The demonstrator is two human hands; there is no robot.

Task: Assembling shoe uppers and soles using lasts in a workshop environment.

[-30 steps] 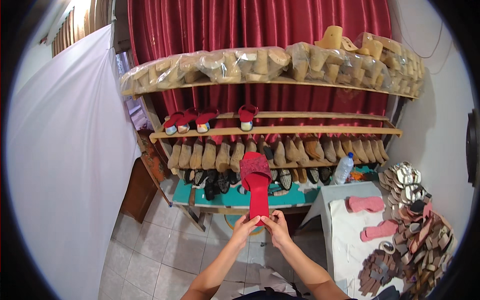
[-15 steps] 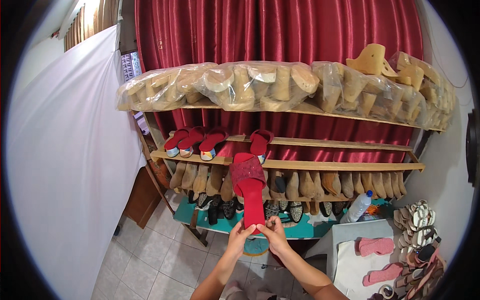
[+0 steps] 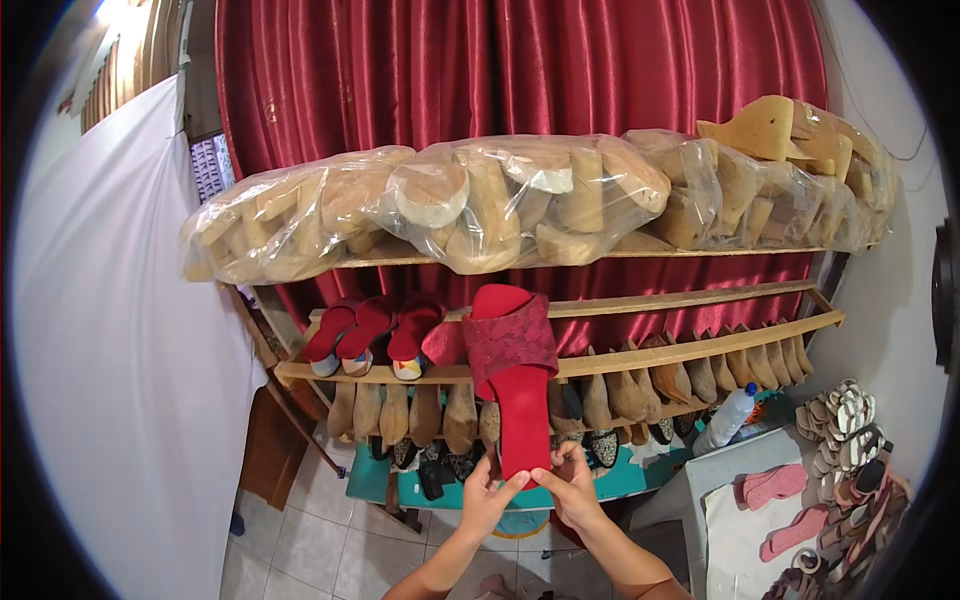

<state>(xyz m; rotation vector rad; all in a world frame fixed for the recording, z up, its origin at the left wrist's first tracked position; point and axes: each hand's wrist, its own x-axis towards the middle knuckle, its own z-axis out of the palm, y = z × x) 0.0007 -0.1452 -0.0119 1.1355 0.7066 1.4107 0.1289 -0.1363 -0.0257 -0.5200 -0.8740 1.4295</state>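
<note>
Gripping the red slipper (image 3: 514, 380) by its heel, both hands (left (image 3: 487, 500), right (image 3: 574, 492)) raised it before the wooden shelf (image 3: 690, 352).

Both hands — the left hand (image 3: 487, 497) and the right hand (image 3: 575, 490) — are lifting the red open-toed slipper with its patterned strap (image 3: 513, 372) higher; above the grip, its toe is now reaching the wooden shelf rail (image 3: 690, 350) — previously it sat below.
</note>
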